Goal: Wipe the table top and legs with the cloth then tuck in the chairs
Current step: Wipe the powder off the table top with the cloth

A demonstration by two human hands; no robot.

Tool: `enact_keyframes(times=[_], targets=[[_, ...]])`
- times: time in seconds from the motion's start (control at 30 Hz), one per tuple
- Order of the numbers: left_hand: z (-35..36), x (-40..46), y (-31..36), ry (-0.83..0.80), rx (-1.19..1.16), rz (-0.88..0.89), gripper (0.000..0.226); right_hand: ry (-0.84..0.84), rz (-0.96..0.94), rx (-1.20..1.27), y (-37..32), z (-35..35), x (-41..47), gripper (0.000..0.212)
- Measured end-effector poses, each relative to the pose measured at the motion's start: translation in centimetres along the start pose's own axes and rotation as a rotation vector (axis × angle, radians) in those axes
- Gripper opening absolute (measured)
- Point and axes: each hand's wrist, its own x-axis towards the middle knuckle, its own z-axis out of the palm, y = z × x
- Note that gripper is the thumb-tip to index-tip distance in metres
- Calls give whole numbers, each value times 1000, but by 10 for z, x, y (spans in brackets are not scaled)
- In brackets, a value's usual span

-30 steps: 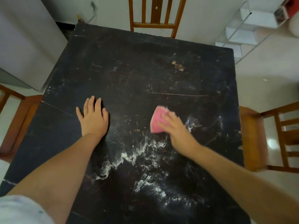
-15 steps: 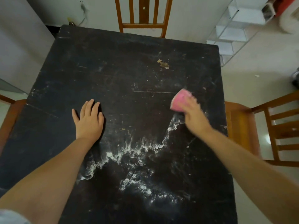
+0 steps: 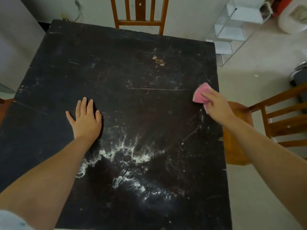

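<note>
A black table top fills the view, scratched and smeared with white foam near its middle and front. My right hand grips a pink cloth and presses it on the table close to the right edge. My left hand lies flat on the table left of centre, fingers straight. A wooden chair stands at the far side, another chair at the right side with its seat partly under the table. A sliver of a third chair shows at the left edge.
A brown chipped patch marks the far part of the table top. A white wire shelf rack stands on the floor at the back right. A grey cabinet rises at the left. A dark object lies at the right edge.
My right hand has swept the pink cloth from the table's middle rightward and away toward the right edge, spreading the foam. My left hand has stayed flat in place.
</note>
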Motion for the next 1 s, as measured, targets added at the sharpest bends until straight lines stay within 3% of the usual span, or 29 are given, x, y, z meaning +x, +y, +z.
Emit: enact_keyframes(times=[0.07, 0.2, 0.3, 0.37, 0.47, 0.53, 0.6, 0.7, 0.83, 0.9, 1.0], targets=[[0, 0, 0, 6, -8, 2, 48, -7, 6, -55, 8, 19, -26, 57], [-1, -1, 1, 8, -18, -2, 48, 16, -136, 43, -46, 73, -122, 69], [-2, -1, 1, 10, -30, -1, 48, -160, -351, 92, -91, 107, -165, 59], [-2, -1, 0, 16, -38, 0, 48, -262, -272, 303, -106, 96, -161, 53], [-4, 0, -3, 20, -102, 3, 47, 27, 36, 481, -85, 59, -137, 50], [-8, 4, -6, 18, -204, -9, 43, 165, 251, 305, -53, 48, -126, 45], [-16, 6, -12, -31, -354, -16, 41, 146, 358, 76, -48, 65, -129, 49], [-31, -2, -31, -106, -515, 44, 40, 136, 195, 22, -103, 112, -144, 63], [-41, -43, -69, -8, -409, 152, 36, 17, -9, 109, -192, 152, -180, 59], [-43, -66, -86, 34, -357, 137, 35, -83, -35, 206, -215, 152, -190, 53], [-46, -95, -107, 67, -350, 78, 36, -46, 77, 512, -217, 115, -171, 40]])
